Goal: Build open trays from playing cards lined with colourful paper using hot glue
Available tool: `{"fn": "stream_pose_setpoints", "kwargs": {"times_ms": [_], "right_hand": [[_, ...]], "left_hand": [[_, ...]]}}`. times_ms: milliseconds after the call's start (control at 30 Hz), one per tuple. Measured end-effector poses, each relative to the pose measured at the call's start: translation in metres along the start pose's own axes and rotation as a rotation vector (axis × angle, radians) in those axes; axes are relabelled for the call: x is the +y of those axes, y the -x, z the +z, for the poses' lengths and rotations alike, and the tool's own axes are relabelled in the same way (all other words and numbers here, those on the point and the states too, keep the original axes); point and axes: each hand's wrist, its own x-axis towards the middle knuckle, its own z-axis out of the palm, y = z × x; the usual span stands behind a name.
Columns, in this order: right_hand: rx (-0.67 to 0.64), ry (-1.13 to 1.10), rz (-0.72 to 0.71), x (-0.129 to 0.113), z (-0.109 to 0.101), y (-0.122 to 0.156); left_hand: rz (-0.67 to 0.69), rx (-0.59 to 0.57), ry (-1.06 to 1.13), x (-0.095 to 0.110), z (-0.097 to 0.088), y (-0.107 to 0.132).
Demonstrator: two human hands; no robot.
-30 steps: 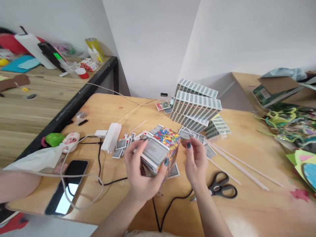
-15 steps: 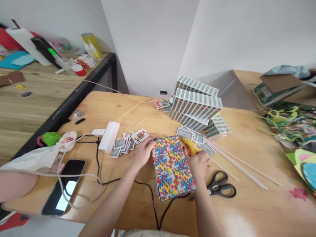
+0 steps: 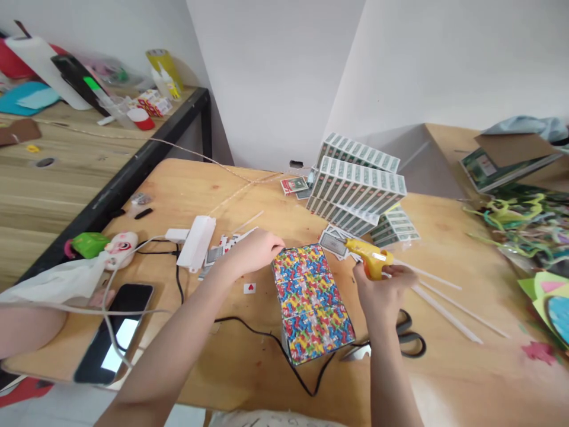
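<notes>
A box with a multicoloured patterned top (image 3: 311, 302) lies in front of me, slightly turned. My left hand (image 3: 258, 252) is closed at its far left corner, knuckles up; its fingertips are hidden, so I cannot tell what they pinch. A yellow hot glue gun (image 3: 371, 256) is gripped in my right hand (image 3: 386, 287), just right of the box, its nozzle pointing left over face-down playing cards (image 3: 332, 242). A small heart card piece (image 3: 249, 288) lies left of the box. Black-handled scissors (image 3: 411, 341) rest partly behind my right forearm.
Stacked card boxes (image 3: 360, 187) stand at the back. White glue sticks (image 3: 448, 314) lie to the right. A white power strip (image 3: 196, 243), a phone (image 3: 114, 335) and cables occupy the left side. A black cord (image 3: 249, 327) runs beneath the patterned box.
My right hand has left the box's side and picked up the glue gun, lifting it rightward. My left hand has curled closed at the far left corner. The heart card piece has come into view.
</notes>
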Motion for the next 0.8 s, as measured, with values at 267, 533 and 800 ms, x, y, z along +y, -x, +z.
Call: {"fn": "stream_pose_setpoints", "kwargs": {"times_ms": [267,533,800], "right_hand": [[-0.144,-0.323,0.153,-0.017,0.017,0.015],[-0.148,-0.36,0.112,-0.019,0.026,0.048],[-0.349,-0.03,-0.269,-0.029,0.011,-0.007]], "left_hand": [[0.077,-0.451,-0.652,0.034,-0.006,-0.019],[0.052,-0.163,-0.583,0.037,0.009,-0.005],[-0.257,0.209,-0.068,0.023,0.05,0.058]]}}
